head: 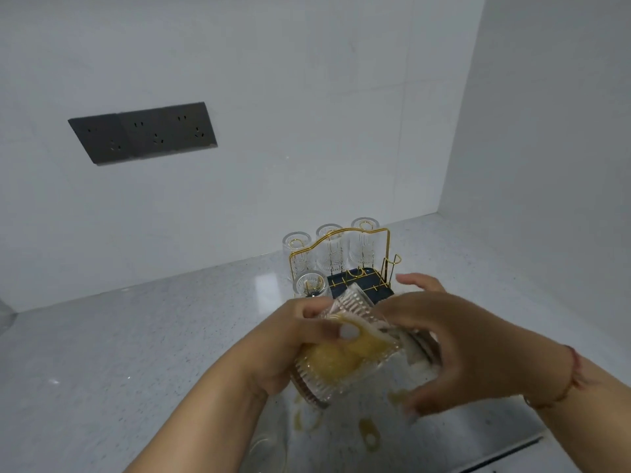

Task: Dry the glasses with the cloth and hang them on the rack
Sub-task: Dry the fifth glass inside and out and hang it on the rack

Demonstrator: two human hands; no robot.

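on the gold wire rack (pixel 355 247), at the far middle of the speckled tabletop (pixel 136 336), four ribbed glasses already hang upside down over its prongs: from left to right, one at the far left (pixel 296 257), a nearer one in front of it (pixel 311 285), one in the far middle (pixel 330 247) and one at the far right (pixel 364 244). by my judgement the task is well along, with at least one free prong (pixel 393 268) showing on the rack's right side above the dark drip tray (pixel 362 279).

the fifth glass (pixel 345 360) is not hung yet. it lies tilted on its side in the air, near the camera and just in front of the rack, between both hands. the left hand (pixel 290 339) curls round its left wall, thumb across the top. the yellow cloth (pixel 338 356) is stuffed inside the glass and shows through the ribbed wall (a paler part trails out to the right). the right hand (pixel 454 343) is at the glass's right end, fingers bent round the cloth there, though motion blur hides exactly how it pinches.

what seems left: finish wiping this glass, turn it mouth down and set it on a free prong. whether more glasses wait out of view i cannot tell.
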